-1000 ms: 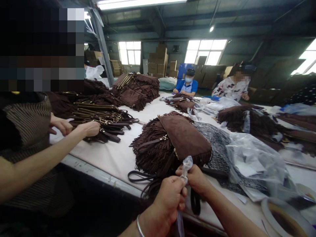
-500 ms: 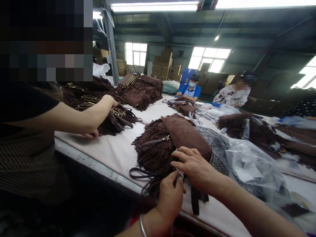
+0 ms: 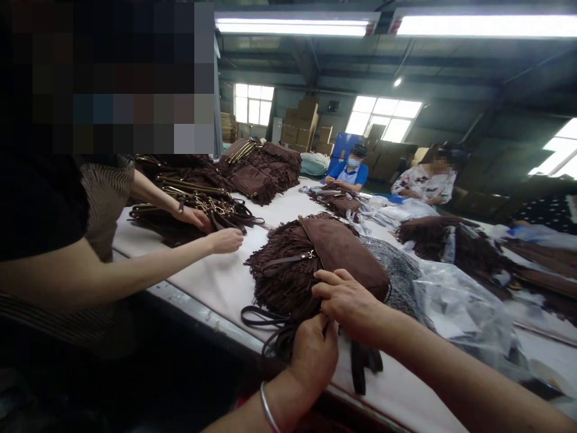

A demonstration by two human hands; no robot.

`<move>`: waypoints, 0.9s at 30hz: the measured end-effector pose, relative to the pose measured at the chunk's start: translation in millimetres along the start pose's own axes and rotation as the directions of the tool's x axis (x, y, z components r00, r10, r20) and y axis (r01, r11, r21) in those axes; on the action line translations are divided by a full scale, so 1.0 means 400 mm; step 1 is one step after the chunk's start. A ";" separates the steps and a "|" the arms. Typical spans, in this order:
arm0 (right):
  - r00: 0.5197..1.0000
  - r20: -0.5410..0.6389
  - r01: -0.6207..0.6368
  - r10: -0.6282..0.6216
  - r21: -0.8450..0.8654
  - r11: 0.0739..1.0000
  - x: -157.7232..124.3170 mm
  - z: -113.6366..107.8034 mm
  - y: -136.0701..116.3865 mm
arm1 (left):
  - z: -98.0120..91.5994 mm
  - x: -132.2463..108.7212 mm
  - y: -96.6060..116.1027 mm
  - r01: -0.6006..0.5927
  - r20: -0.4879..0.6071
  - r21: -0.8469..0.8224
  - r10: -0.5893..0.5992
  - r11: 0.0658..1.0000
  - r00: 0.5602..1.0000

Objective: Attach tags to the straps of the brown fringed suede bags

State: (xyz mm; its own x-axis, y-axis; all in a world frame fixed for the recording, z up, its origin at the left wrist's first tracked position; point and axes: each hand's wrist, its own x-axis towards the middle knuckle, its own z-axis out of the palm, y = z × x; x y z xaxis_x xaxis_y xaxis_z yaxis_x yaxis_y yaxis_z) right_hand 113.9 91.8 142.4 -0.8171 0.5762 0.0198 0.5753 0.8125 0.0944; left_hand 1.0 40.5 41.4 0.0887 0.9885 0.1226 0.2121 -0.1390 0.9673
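A brown suede fringed bag (image 3: 324,252) lies on the white table (image 3: 211,282) in front of me, its dark straps (image 3: 360,367) trailing toward the table edge. My left hand (image 3: 313,355), with a silver bangle on the wrist, is closed at the bag's near edge; what its fingers grip is hidden. My right hand (image 3: 349,300) rests on the bag's lower edge with fingers curled against the suede, touching my left hand.
A co-worker's hands (image 3: 223,240) reach from the left toward a pile of dark straps with gold hardware (image 3: 198,204). More fringed bags (image 3: 265,165) are stacked behind. Clear plastic bags (image 3: 460,307) lie to the right. Two other people sit at the table's far end.
A second ago both my hands held a twisted clear plastic piece above the straps; now they press against the bag and the plastic is out of sight. The co-worker's arms shifted right.
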 end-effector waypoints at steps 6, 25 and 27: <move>0.945 -0.322 -0.062 0.061 0.008 0.998 -0.087 0.099 -0.022 | 0.004 0.015 0.000 0.134 0.025 -0.114 -0.132 0.984 0.991; 0.507 -0.460 -0.258 0.729 0.726 0.637 -0.238 0.254 -0.037 | 0.025 0.006 0.007 0.557 0.388 -0.565 -0.400 0.609 0.831; 0.458 -0.145 -0.272 0.877 0.916 0.293 -0.217 0.241 -0.052 | 0.038 -0.004 0.002 0.500 0.324 -0.483 -0.383 0.719 0.865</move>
State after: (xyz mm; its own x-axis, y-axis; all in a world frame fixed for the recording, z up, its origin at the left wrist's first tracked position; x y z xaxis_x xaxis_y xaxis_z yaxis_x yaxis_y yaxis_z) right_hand 176.5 33.4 42.8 0.1249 0.9637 0.2360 0.4263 0.1627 -0.8898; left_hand 15.9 37.9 38.4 0.3111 0.8886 -0.3369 -0.2735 0.4232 0.8637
